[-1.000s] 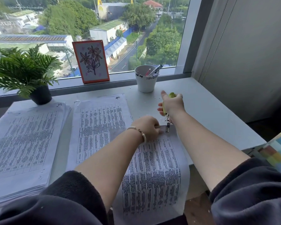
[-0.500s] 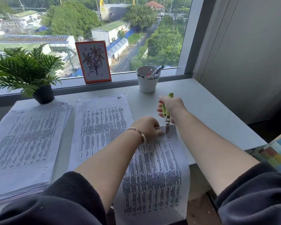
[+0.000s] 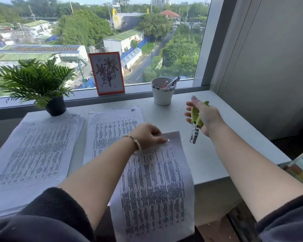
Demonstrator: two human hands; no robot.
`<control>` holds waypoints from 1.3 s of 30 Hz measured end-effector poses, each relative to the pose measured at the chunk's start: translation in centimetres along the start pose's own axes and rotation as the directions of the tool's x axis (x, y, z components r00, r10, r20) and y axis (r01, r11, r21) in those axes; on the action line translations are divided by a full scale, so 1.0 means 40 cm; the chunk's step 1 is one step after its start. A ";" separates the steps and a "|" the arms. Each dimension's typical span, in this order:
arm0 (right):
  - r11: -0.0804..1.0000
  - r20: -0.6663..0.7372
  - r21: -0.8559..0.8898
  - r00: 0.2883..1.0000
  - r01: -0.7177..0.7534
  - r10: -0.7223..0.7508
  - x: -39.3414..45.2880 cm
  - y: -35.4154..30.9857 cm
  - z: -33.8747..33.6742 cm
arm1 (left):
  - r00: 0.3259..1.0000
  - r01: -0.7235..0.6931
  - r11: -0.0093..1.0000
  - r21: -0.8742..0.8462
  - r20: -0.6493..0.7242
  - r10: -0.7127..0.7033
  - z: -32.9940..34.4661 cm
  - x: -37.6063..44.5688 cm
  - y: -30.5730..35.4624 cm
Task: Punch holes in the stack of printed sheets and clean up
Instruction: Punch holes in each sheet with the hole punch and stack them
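R hand [image 3: 204, 117] holds the green-handled punch [image 3: 196, 122] off the paper, just right of the sheet [image 3: 157, 180]; palm wraps one handle, fingers look fanned out, so the handles prob sit sprung apart. Metal nose points down at the table [image 3: 208, 154], clear of everything. L hand [image 3: 147, 135] presses the sheet's top edge flat, fingertips curled down on it, right beside a small white dot [image 3: 168, 140], which looks like a fresh hole or its chad; can't tell which.

The sheet lies lengthwise toward the person, its near end drooping over the table edge.

To do this step well, imo: keep the L hand pinning the top margin so the overhang doesn't drag the paper. Bring the punch back square to the edge, same depth as the dot, then squeeze fully. Watch for chads: a few white specks lie right of the sheet and near the cup [image 3: 162, 92].

Left of the sheet: a second stack [image 3: 110, 124], then a thicker stack [image 3: 35, 151]. Beyond the stacks: plant [image 3: 33, 81], framed flower drawing [image 3: 106, 73].
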State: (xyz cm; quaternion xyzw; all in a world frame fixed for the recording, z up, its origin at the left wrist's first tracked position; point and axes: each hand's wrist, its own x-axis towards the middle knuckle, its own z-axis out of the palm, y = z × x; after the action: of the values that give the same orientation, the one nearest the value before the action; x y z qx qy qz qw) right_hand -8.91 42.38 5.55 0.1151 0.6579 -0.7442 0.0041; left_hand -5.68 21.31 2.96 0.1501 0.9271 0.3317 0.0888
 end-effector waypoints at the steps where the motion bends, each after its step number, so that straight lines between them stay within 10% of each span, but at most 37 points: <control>1: 1.000 0.053 -0.011 0.999 -0.005 0.005 -0.011 -0.003 -0.021 | 1.000 0.016 0.999 -0.049 -0.005 -0.016 -0.022 -0.007 -0.011; 8: 0.747 0.515 -0.663 0.747 0.036 0.421 -0.136 0.009 0.003 | 0.990 0.067 0.910 -0.409 -0.083 -0.110 -0.183 -0.069 -0.059; 11: 0.805 0.597 -0.593 0.659 -0.023 0.458 -0.185 -0.001 0.065 | 0.975 0.048 0.896 -0.442 -0.176 -0.139 -0.220 -0.105 -0.073; 20: 0.972 0.549 -0.233 0.827 0.011 0.122 -0.307 -0.085 0.280 | 0.794 0.148 0.788 -0.597 -0.404 -0.455 -0.269 -0.333 -0.220; 24: 0.966 0.636 -0.184 0.727 -0.184 0.260 -0.301 -0.067 0.398 | 0.842 0.169 0.448 -0.878 -0.107 -0.529 -0.294 -0.483 -0.244; 26: 0.947 0.700 -0.012 0.674 -0.322 0.238 -0.293 -0.009 0.438 | 0.898 0.190 0.136 -0.972 0.116 -0.424 -0.318 -0.555 -0.247; 28: 0.927 0.770 0.028 0.599 -0.375 0.220 -0.321 0.039 0.475 | 0.934 0.179 0.031 -0.983 0.160 -0.319 -0.327 -0.629 -0.269; 39: 0.914 0.514 -0.338 0.770 -0.224 0.379 -0.350 0.139 0.696 | 0.762 0.059 0.373 -0.926 -0.199 -0.617 -0.422 -0.745 -0.487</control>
State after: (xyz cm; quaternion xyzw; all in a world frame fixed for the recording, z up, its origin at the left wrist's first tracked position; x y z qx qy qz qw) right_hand 0.99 12.33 5.59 -0.0090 0.6897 -0.6417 0.3355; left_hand 13.59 -12.98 5.32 -0.2177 0.6112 0.7603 -0.0311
